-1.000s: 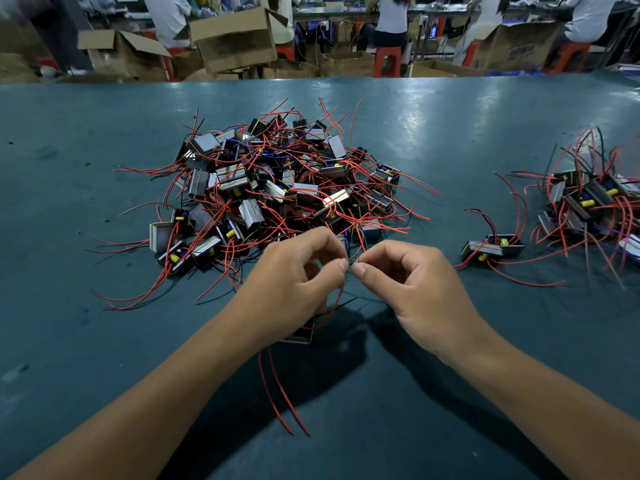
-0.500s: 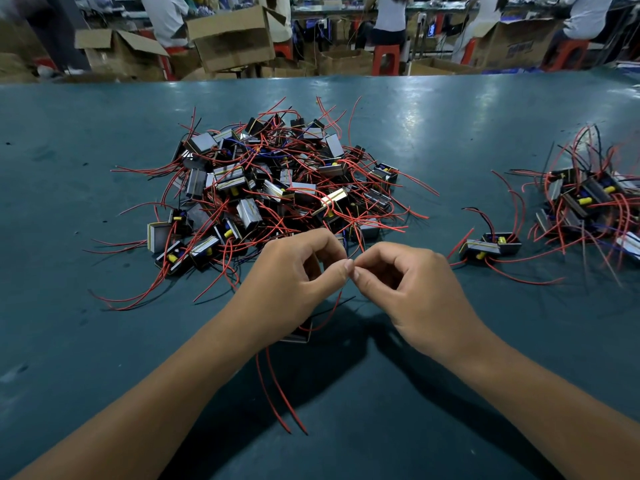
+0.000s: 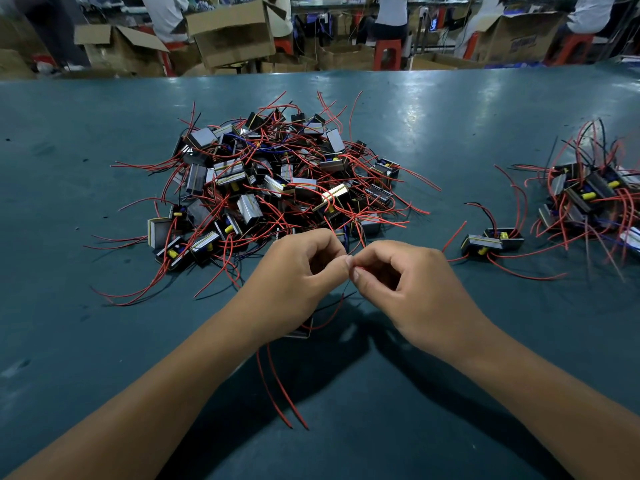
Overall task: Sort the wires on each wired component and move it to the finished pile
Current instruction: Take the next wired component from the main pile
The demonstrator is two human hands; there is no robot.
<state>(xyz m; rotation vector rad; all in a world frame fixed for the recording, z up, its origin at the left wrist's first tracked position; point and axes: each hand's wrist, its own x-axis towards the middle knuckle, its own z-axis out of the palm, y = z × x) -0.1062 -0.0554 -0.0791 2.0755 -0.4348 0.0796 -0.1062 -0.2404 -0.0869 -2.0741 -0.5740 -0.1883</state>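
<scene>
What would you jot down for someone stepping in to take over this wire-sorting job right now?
Left hand and right hand: fingertips meet, both pinching thin wires of one component, mostly hidden under the left wrist; its two red wires trail toward you.
Unsorted pile: large, centre of the green table.
Finished pile: small, far right, with one component pair lying just short of it.
Done: a handful. Left: finish this component's wires, move it right, then work through the big pile.
</scene>
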